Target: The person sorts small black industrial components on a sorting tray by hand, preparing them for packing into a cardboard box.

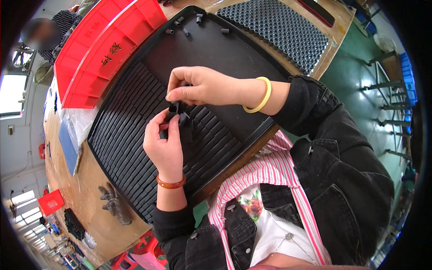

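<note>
My left hand (164, 146) is closed around a few short black tubes (173, 110), held upward between thumb and fingers. Just above it, my right hand (204, 85) is curled in a pinch. Dark pieces show between its fingers and beneath the thumb, partly hidden by them. Both hands are over a large black tray (220, 51). Tight rows of black tubes (130, 121) fill its left and near part. Several loose tubes (199, 19) lie scattered at its far end.
Stacked red plastic bins (96, 54) stand beyond the tray's left edge. A block of packed metal cylinders (274, 31) lies at the far right. Left of the tray are a dark glove (115, 205), a blue sheet (67, 148) and a small red box (51, 202). A person (58, 33) is at the far left.
</note>
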The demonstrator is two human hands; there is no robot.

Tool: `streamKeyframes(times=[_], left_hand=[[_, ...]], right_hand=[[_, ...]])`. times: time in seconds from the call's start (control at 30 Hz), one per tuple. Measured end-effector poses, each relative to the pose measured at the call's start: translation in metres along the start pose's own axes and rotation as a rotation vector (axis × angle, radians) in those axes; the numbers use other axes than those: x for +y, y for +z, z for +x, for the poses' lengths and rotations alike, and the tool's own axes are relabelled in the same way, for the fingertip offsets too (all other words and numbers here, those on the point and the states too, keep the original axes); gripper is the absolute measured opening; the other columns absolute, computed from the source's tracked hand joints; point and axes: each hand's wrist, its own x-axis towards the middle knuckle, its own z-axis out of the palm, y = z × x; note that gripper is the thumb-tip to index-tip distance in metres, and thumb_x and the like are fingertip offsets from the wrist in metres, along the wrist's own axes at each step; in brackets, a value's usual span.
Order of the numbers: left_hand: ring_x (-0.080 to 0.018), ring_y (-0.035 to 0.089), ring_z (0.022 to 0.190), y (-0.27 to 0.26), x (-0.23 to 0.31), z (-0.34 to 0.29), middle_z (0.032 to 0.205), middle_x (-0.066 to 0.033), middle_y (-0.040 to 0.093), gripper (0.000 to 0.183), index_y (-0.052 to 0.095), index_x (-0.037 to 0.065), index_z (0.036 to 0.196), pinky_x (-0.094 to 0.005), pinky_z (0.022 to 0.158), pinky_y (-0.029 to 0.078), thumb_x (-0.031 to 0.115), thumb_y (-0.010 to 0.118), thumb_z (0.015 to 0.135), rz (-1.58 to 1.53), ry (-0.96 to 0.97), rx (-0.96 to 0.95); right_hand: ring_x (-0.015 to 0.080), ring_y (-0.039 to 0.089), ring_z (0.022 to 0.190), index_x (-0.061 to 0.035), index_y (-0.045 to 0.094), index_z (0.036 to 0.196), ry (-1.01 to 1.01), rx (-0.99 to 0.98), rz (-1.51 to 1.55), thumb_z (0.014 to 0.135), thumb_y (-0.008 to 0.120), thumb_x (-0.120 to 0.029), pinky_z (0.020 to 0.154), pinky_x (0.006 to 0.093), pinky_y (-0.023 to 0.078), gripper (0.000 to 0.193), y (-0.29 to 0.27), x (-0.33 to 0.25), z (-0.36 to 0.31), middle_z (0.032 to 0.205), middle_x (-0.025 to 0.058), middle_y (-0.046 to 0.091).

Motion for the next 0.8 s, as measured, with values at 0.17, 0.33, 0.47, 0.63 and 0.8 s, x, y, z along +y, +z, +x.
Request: streamKeyframes(times=[0.17,0.33,0.47,0.63,0.8], left_hand=[[-0.0136,0.06,0.074,0.0,-0.003,-0.001,0.087,-0.0072,0.066,0.017,0.066,-0.002,0.098,-0.026,0.071,0.05,0.003,0.072,0.083,-0.03,-0.003,-0.012],[-0.013,0.06,0.074,0.0,-0.001,-0.001,0.086,-0.0061,0.065,0.017,0.066,-0.003,0.098,-0.0255,0.072,0.05,0.003,0.072,0.084,-0.047,-0.047,-0.019],[-0.0129,0.06,0.075,0.002,-0.002,-0.001,0.088,-0.0061,0.065,0.019,0.066,-0.002,0.1,-0.0255,0.072,0.05,0.003,0.072,0.083,-0.093,-0.037,0.001],[-0.0142,0.061,0.076,0.002,-0.003,0.0,0.091,-0.007,0.065,0.02,0.066,-0.001,0.101,-0.0259,0.072,0.051,0.004,0.072,0.083,-0.041,0.006,0.008],[-0.0159,0.061,0.076,0.002,-0.003,0.002,0.093,-0.0089,0.065,0.024,0.066,-0.001,0.105,-0.0272,0.072,0.051,0.002,0.072,0.083,0.017,0.095,-0.003]], right_hand=[[0.0165,0.062,0.077,0.001,0.055,0.099,-0.367,-0.036,-0.328,0.091,0.067,-0.02,0.068,0.0302,0.049,0.025,0.005,0.012,0.003,0.085,0.0084,0.063],[0.0197,0.061,0.078,-0.0002,0.057,0.095,-0.345,0.063,-0.368,0.087,0.071,-0.021,0.07,0.0316,0.049,0.026,0.005,0.01,0.002,0.085,0.0092,0.063],[0.0203,0.059,0.075,-0.0014,0.06,0.089,-0.294,0.034,-0.371,0.084,0.074,-0.02,0.069,0.0317,0.049,0.024,0.006,0.008,-0.001,0.082,0.0085,0.062],[0.0197,0.06,0.074,-0.0007,0.063,0.086,-0.402,0.056,-0.455,0.082,0.074,-0.018,0.068,0.0316,0.05,0.021,0.008,0.012,0.0,0.081,0.0087,0.062],[0.0185,0.062,0.075,0.0005,0.065,0.086,-0.393,0.058,-0.532,0.082,0.074,-0.016,0.069,0.0308,0.05,0.019,0.006,0.015,0.002,0.08,0.0091,0.064]])
